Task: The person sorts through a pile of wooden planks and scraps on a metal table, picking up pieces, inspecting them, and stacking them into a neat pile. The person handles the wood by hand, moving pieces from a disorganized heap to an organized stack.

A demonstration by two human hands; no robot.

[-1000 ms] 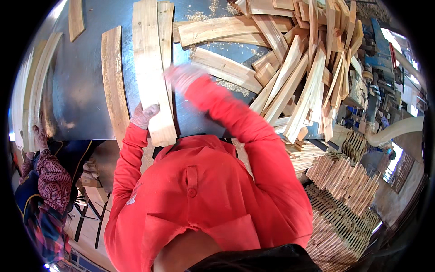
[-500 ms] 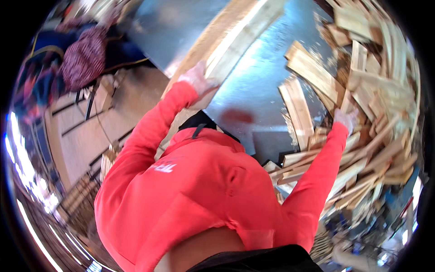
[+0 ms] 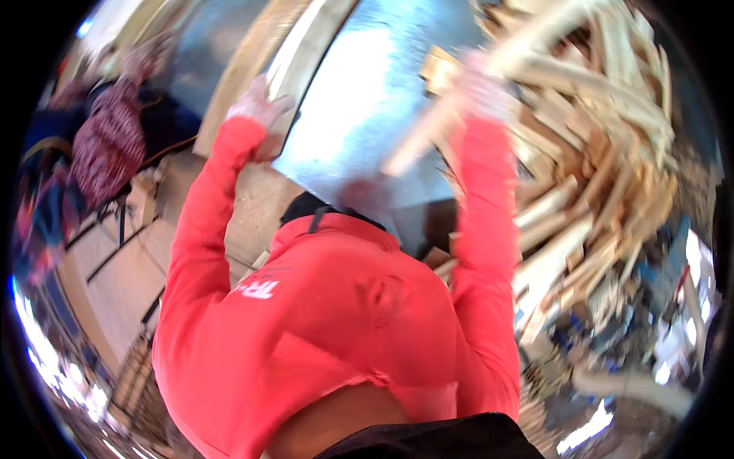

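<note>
My left hand (image 3: 258,107), in a pale glove, grips the near end of a wooden plank (image 3: 310,53), its thumb across the top. A second, browner plank (image 3: 245,69) lies alongside to the left. Both rest on a shiny metal tabletop (image 3: 367,84). My right hand (image 3: 483,92), gloved and smeared by motion, is closed around a long pale wooden strip (image 3: 428,134). The strip slants above the tabletop, its near end to the left of the hand. Its far part runs up over a pile of wood offcuts (image 3: 566,130).
The offcut pile spreads along the table's right side and down beside me. At the far left is another person's patterned sleeve (image 3: 111,145). A light wooden board (image 3: 99,283) with dark metal bars lies left of me. A pale pipe (image 3: 634,390) shows at lower right.
My right hand has come up and leftward from the pile, bringing a wooden strip over the tabletop. The whole view has shifted; my left hand stays at the plank's end.
</note>
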